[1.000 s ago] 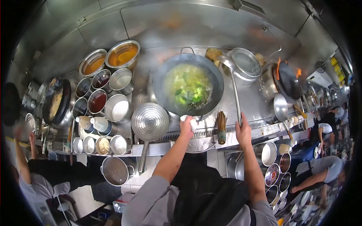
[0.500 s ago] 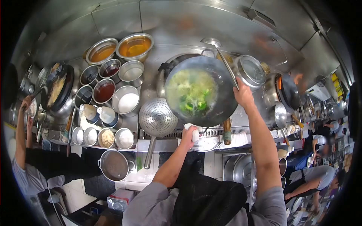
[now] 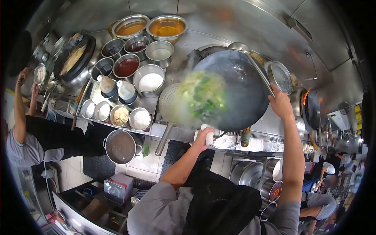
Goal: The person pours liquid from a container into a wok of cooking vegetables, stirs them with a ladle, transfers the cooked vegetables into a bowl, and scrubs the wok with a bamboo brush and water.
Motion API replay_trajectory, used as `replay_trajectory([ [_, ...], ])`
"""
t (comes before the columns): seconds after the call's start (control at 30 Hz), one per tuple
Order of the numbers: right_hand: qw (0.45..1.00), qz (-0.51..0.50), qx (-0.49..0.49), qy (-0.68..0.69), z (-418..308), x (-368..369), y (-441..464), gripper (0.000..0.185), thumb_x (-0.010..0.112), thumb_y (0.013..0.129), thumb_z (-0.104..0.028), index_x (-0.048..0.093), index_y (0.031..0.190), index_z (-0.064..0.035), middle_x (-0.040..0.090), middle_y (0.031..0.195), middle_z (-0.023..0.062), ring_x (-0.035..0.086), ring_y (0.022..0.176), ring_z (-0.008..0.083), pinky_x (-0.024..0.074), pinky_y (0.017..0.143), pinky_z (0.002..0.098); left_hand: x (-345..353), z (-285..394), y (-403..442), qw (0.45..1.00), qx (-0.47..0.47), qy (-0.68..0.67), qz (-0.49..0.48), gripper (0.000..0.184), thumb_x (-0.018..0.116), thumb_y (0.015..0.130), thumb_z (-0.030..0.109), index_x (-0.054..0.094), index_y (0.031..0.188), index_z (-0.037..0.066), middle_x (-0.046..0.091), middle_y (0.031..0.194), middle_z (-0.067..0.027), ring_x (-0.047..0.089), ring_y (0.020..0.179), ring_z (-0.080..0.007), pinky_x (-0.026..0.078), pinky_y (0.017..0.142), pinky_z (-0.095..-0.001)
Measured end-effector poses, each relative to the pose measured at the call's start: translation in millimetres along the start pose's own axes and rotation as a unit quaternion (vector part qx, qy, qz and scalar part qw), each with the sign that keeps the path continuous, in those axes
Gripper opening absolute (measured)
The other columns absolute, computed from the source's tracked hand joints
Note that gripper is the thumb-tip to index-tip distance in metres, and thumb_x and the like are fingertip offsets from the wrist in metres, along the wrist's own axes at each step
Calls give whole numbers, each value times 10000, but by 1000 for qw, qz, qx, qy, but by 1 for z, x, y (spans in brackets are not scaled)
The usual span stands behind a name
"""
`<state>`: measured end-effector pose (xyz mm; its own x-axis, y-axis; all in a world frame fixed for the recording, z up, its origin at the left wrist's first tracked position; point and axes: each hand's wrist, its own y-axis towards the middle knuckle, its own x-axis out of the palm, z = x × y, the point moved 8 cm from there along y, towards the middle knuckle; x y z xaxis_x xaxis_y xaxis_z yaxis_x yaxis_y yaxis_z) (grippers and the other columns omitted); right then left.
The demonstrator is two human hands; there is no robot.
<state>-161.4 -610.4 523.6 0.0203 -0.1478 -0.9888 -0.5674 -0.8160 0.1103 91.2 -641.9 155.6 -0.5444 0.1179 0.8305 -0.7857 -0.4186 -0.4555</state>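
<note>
Left hand (image 3: 203,139) clasping cloth (image 3: 208,133) at near rim of wok (image 3: 246,94), right hand (image 3: 281,103) gripping ladle (image 3: 257,69)

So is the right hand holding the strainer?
No, the right hand grips the ladle instead, and the strainer is untouched by either hand.

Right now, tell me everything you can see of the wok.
The wok is large, round, dark grey and metal-looking, its inner wall smooth and glossy. It tilts leftward, with steaming greens at its left edge. The left hand holds a white cloth at its near side; whether the ladle by its right rim touches it is unclear.
</note>
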Motion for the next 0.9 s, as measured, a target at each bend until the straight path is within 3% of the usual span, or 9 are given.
replay_trajectory([
  [0.17, 1000, -4, 1, -15, -24, -31, -9, 563, 700, 902, -98, 564, 1446, -52, 707, 1166, 287, 660, 1109, 472, 518, 963, 537, -13, -13, 12, 1000, 15, -13, -19, 224, 667, 895, 168, 627, 1074, 41, 702, 1022, -143, 710, 924, -270, 581, 652, -356],
  [0.33, 998, 22, -42, -37, -37, -46, -3, 554, 682, 920, -101, 551, 1456, -61, 719, 1121, 273, 671, 1065, 492, 533, 940, 561, -8, -23, 17, 992, -30, -99, -77, 228, 613, 908, 172, 618, 1086, 28, 702, 1050, -176, 707, 913, -285, 555, 634, -348],
  [0.47, 995, 17, -81, -61, -51, -59, 8, 537, 672, 927, -114, 554, 1450, -79, 726, 1107, 262, 678, 1050, 490, 540, 938, 567, 6, -18, 6, 990, -41, -101, -89, 233, 656, 901, 203, 641, 1078, 53, 705, 1030, -141, 708, 896, -247, 576, 699, -339],
  [0.53, 993, 16, -98, -69, -63, -68, 13, 517, 670, 928, -117, 565, 1433, -80, 729, 1098, 256, 681, 1042, 491, 546, 929, 569, 2, -16, -4, 988, -24, -147, 40, 230, 643, 902, 187, 624, 1080, 44, 695, 1036, -167, 698, 884, -274, 509, 600, -315],
  [0.67, 980, 18, -124, -157, -98, -92, 26, 396, 655, 904, -64, 628, 1299, -53, 741, 1057, 230, 698, 1014, 475, 572, 872, 564, 7, -9, -16, 986, -21, -153, 65, 253, 653, 904, 220, 615, 1050, 17, 675, 977, -155, 660, 809, -239, 479, 587, -287],
  [0.73, 975, 13, -133, -176, -117, -105, 33, 350, 648, 893, -41, 648, 1243, -43, 744, 1043, 223, 703, 1006, 470, 581, 855, 559, 3, -18, 0, 984, -19, -172, -35, 281, 649, 900, 239, 597, 1011, -14, 637, 901, -141, 590, 708, -202, 463, 569, -276],
  [0.77, 972, 0, -137, -191, -129, -109, 35, 329, 634, 889, -23, 658, 1217, -45, 743, 1047, 225, 710, 1008, 461, 589, 857, 551, 0, -20, 1, 984, -16, -172, -33, 281, 649, 900, 239, 597, 1011, -14, 637, 901, -141, 590, 708, -202, 463, 569, -276],
  [0.83, 968, -12, -147, -204, -142, -112, 42, 312, 619, 886, -6, 668, 1191, -48, 742, 1052, 226, 716, 1010, 452, 596, 859, 542, 28, -15, -6, 957, -48, -267, -99, 314, 638, 896, 244, 578, 1002, -46, 600, 847, -139, 527, 635, -183, 448, 539, -266],
  [0.9, 959, -6, -142, -244, -154, -116, 49, 478, 684, 921, -95, 607, 1393, -100, 729, 1107, 240, 695, 1024, 454, 568, 889, 553, 43, -13, -7, 943, -50, -301, -132, 321, 637, 891, 240, 574, 1014, -51, 585, 829, -137, 516, 623, -182, 442, 522, -265],
])
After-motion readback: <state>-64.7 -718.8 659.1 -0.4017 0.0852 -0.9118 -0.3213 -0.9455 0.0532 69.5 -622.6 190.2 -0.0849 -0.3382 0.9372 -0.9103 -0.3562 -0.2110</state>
